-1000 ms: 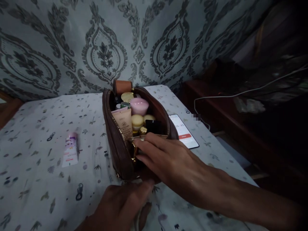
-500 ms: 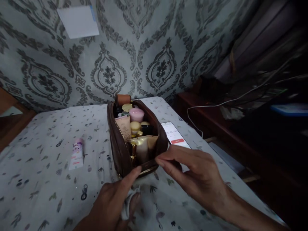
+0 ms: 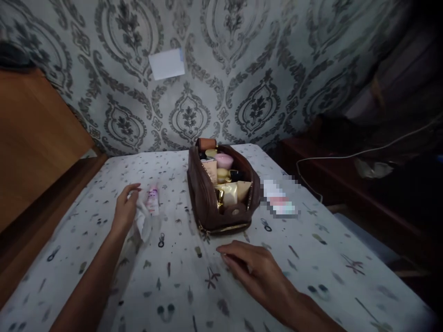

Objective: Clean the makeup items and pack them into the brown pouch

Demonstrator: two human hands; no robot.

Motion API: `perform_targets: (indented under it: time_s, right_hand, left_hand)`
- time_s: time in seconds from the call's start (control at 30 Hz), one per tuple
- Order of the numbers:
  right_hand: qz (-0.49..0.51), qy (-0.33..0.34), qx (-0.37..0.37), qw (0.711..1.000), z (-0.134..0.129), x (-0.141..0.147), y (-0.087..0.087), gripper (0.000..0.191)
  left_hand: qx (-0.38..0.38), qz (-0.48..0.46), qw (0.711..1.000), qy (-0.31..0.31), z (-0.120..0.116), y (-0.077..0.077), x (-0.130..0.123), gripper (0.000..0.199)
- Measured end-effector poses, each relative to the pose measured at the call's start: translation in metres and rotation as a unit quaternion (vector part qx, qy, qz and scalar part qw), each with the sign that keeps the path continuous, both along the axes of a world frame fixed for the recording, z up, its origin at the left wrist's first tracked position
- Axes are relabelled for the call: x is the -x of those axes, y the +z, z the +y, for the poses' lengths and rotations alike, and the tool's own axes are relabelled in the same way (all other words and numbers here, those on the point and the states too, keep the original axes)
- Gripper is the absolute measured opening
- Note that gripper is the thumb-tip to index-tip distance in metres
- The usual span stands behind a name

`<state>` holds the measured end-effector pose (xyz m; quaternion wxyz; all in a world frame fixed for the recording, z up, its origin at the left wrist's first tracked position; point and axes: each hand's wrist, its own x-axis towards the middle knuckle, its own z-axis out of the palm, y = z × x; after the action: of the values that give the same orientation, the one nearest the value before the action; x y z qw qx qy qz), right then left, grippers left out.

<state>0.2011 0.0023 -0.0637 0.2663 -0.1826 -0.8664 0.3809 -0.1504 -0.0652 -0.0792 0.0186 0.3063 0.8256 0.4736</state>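
Leftward, we are holding a crumpled white cloth (image 3: 141,222) in our left hand (image 3: 126,207), its thumb and fingers a little apart, just beside the pink-and-white squeeze tube (image 3: 152,200) lying on the leaf-print sheet (image 3: 187,295). Near the middle, we are seeing the brown leather toiletry bag (image 3: 204,203) standing unzipped, holding a beige tube (image 3: 210,170), a pink-lidded jar (image 3: 224,161), a yellow-lidded jar (image 3: 222,174) and a gold-toned pouch (image 3: 229,193). Nearer to us, we are keeping our right hand (image 3: 254,267) in front of the bag, apart from it, empty, fingertips almost pinched together. Right of the bag, a partly pixelated phone (image 3: 277,198) is lying on the sheet.
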Motion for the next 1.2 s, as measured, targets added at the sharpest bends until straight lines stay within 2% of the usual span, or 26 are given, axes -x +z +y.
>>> perform_targets:
  time_s: [0.07, 0.17, 0.23, 0.3, 0.4, 0.47, 0.53, 0.63, 0.73, 0.8, 0.9, 1.0, 1.07, 1.13, 1.2]
  right_hand:
    - [-0.016, 0.013, 0.042, 0.999, -0.01, 0.013, -0.004, 0.025]
    - [-0.04, 0.021, 0.144, 0.989, -0.023, 0.039, -0.008, 0.023]
    - [-0.033, 0.031, 0.237, 0.97, -0.028, 0.058, -0.011, 0.022]
    - [-0.013, 0.054, 0.329, 0.943, -0.031, 0.077, -0.016, 0.022]
    - [0.035, 0.044, 0.431, 0.9, -0.033, 0.101, -0.027, 0.03]
    - [0.066, 0.008, 0.466, 0.882, -0.034, 0.112, -0.036, 0.042]
    - [0.096, -0.024, 0.479, 0.872, -0.036, 0.119, -0.044, 0.056]
    - [0.131, -0.02, 0.498, 0.857, -0.042, 0.124, -0.052, 0.076]
    - [0.137, 0.064, 0.539, 0.829, -0.048, 0.123, -0.058, 0.084]
    - [0.125, 0.105, 0.538, 0.827, -0.049, 0.121, -0.061, 0.079]
    - [0.09, 0.133, 0.481, 0.862, -0.047, 0.117, -0.06, 0.067]
    - [0.068, 0.161, 0.404, 0.898, -0.045, 0.113, -0.053, 0.068]
    - [0.061, 0.177, 0.376, 0.907, -0.045, 0.11, -0.046, 0.071]
    - [0.05, 0.182, 0.351, 0.917, -0.045, 0.105, -0.041, 0.062]
    - [0.032, 0.169, 0.3, 0.938, -0.044, 0.101, -0.04, 0.045]
  left_hand:
    - [0.037, 0.022, 0.999, -0.033, 0.012, -0.008, 0.014, 0.048]
    - [0.158, 0.095, 0.977, -0.111, 0.028, -0.018, 0.008, 0.057]
    - [0.233, 0.151, 0.951, -0.136, 0.034, -0.022, -0.003, 0.062]
    - [0.26, 0.184, 0.939, -0.132, 0.035, -0.023, -0.008, 0.064]
    - [0.212, 0.163, 0.959, -0.093, 0.032, -0.017, -0.004, 0.055]
    - [0.141, 0.118, 0.98, -0.069, 0.027, -0.011, -0.002, 0.04]
    - [0.048, 0.043, 0.995, -0.07, 0.02, -0.003, -0.009, 0.029]
    - [-0.077, -0.095, 0.989, -0.086, 0.005, 0.007, -0.039, 0.029]
    - [-0.097, -0.137, 0.976, -0.137, -0.01, 0.016, -0.079, 0.034]
    - [-0.096, -0.115, 0.975, -0.165, -0.018, 0.021, -0.1, 0.035]
    - [-0.089, -0.116, 0.978, -0.148, -0.026, 0.024, -0.114, 0.039]
    - [-0.092, -0.158, 0.977, -0.109, -0.03, 0.024, -0.115, 0.047]
    - [-0.095, -0.193, 0.973, -0.085, -0.032, 0.024, -0.112, 0.052]
    - [-0.084, -0.227, 0.967, -0.08, -0.033, 0.024, -0.109, 0.054]
    - [-0.053, -0.258, 0.96, -0.094, -0.034, 0.025, -0.104, 0.056]
